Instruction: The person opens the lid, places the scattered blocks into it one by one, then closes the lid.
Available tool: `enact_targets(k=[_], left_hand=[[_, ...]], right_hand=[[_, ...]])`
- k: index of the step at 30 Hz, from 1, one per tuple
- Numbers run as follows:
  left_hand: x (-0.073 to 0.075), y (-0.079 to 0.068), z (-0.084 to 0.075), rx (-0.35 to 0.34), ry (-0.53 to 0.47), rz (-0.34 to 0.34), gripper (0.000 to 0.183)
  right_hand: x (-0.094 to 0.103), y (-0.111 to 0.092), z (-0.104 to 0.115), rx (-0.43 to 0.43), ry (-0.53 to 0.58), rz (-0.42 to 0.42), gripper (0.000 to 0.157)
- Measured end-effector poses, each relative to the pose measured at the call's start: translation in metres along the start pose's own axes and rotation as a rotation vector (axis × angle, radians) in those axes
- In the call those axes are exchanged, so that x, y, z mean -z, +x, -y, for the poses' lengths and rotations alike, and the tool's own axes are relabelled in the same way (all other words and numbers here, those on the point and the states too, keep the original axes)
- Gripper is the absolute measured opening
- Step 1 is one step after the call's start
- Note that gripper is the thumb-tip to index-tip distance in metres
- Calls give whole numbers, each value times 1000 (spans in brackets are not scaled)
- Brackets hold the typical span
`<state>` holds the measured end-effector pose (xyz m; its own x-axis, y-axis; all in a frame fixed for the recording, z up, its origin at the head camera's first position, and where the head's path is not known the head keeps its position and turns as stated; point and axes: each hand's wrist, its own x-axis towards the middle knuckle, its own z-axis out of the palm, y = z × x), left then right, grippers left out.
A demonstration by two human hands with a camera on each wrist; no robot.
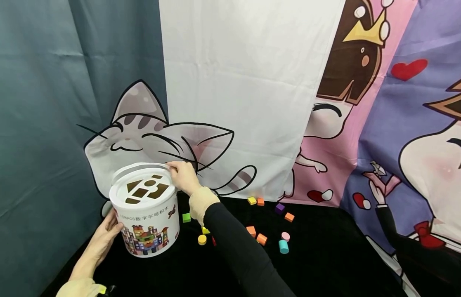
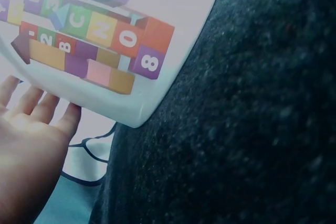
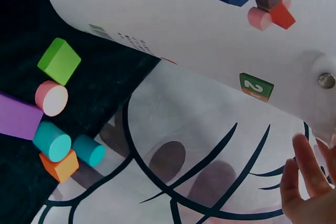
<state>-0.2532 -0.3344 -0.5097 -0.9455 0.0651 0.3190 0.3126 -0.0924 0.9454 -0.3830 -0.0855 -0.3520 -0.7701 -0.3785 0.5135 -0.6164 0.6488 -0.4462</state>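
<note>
A white tub [image 1: 148, 210] stands at the left, printed with pictures of toy blocks. Its white lid [image 1: 120, 194] has several shaped cutouts. My left hand [image 1: 102, 235] holds the tub's lower left side, thumb towards the front; in the left wrist view its fingers [image 2: 44, 106] meet the tub wall, their tips partly hidden. At the upper right rim, beside the lid, my right hand [image 1: 183, 175] grips the edge. The right wrist view shows the right fingers [image 3: 310, 166] by a metal rivet [image 3: 326, 81] on the tub wall. Whether the tub touches the cloth I cannot tell.
Loose blocks lie on the black cloth [image 1: 319, 247] to the tub's right: a green block [image 1: 186, 218], a yellow disc [image 1: 202, 239], a purple block [image 1: 280, 208], a teal cylinder [image 1: 283, 246] and several orange ones. Printed curtains [image 1: 234, 82] hang behind and to the sides.
</note>
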Motion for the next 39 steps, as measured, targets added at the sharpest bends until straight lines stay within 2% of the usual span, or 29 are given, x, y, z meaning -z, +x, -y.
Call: enact_targets(k=[5,10,15,23,34,39], left_hand=[[-6,3,2,-6,-24,-18,74],[-8,2,4,-4,-38,-21,74],[-8,-1,5,35,-58,-50,75],[-11,-6,10,4,-140,-71,74],[-16,-6,9,-22,-191,-102,72],[-19,-8,12,-25,-199,-115,69]], right_hand=[[-1,4,-4,-73,-33,-51,28],[-5,1,-12,-226,114,-45,24],[-15,-6,-20,-324,227,-38,17],[-37,-16,-27,-396,249,-11,17],[-45,-37,-33,-580,605,78,18],[-43,-51,-38,-580,627,99,20]])
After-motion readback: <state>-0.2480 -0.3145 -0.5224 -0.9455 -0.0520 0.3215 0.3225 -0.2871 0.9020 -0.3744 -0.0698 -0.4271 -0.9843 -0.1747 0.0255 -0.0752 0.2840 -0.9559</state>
